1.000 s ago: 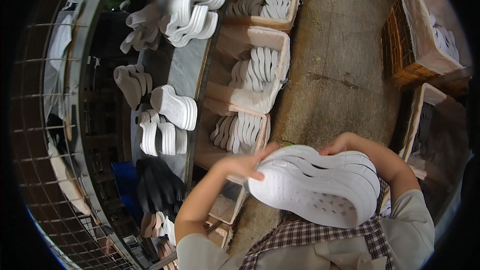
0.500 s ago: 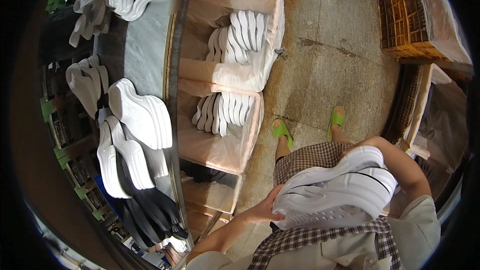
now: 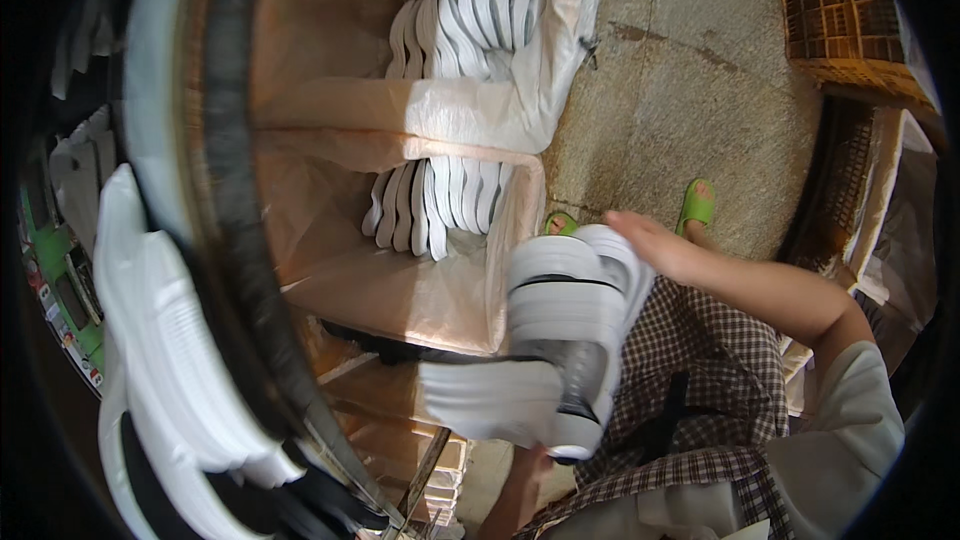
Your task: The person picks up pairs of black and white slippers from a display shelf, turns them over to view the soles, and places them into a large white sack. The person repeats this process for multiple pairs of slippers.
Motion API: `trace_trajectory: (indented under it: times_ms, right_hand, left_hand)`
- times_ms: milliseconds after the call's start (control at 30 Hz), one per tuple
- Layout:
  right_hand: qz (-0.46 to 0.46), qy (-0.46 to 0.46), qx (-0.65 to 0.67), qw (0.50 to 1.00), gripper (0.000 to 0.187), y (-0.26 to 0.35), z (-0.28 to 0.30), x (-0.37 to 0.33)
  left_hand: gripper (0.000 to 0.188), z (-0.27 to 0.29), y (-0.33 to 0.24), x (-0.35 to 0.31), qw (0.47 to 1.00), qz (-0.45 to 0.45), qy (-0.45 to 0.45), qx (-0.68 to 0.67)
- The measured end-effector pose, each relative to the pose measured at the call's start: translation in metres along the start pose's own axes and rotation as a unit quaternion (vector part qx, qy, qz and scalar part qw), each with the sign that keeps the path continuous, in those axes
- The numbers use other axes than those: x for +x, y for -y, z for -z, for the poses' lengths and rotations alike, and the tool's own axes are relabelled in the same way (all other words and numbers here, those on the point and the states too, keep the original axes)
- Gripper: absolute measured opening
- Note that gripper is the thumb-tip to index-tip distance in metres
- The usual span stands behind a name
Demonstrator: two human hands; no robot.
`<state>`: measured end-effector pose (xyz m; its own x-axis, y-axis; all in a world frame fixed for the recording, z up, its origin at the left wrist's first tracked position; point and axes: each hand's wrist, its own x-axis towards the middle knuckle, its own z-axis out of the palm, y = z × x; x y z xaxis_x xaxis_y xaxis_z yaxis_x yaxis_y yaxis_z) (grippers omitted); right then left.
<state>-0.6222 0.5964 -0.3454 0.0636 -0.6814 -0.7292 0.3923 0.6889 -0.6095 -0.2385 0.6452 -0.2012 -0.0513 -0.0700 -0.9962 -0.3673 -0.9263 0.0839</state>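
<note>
White shoe soles (image 3: 565, 320), stacked, partly blurred, clasped between both hands: right hand (image 3: 650, 245) at far end, left hand (image 3: 533, 465) at near end, its fingers mostly hidden. Location: beside film-lined bin (image 3: 345, 290). Rough concrete floor (image 3: 700, 90) extends to yellow lattice crate (image 3: 850, 5). Grey bench (image 3: 158, 70) at left.

At left, shoe soles (image 3: 170, 330) lie on a bench (image 3: 160, 70); right of it stand a far bin (image 3: 470, 108) and a near bin (image 3: 532, 212), a row of soles (image 3: 465, 197) in each. Right of both lies the floor (image 3: 690, 110), a crate (image 3: 842, 15) across it. Between near bin and apron (image 3: 725, 370) is the held stack (image 3: 570, 310)
</note>
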Motion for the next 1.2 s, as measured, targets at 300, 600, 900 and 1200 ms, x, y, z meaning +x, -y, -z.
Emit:
trace_trajectory:
  times_ms: [300, 600, 900, 1200]
  right_hand:
    - [0.221, 0.046, -0.122, 0.967, 0.067, 0.050, -0.164, 0.262]
    - [0.302, 0.043, -0.210, 0.929, 0.036, 0.091, -0.200, 0.337]
    - [0.507, -0.065, -0.352, 0.784, 0.013, 0.017, -0.025, 0.150]
    - [0.488, -0.176, -0.579, 0.629, 0.014, -0.035, 0.025, 0.146]
  left_hand:
    - [0.093, 0.201, -0.158, 0.154, 0.922, -0.234, -0.307, 0.025]
    - [0.087, 0.386, -0.417, 0.333, 0.649, -0.372, -0.577, 0.326]
    - [0.072, 0.312, -0.442, 0.411, 0.576, -0.311, -0.586, 0.477]
    - [0.048, 0.267, -0.437, 0.366, 0.537, -0.433, -0.547, 0.475]
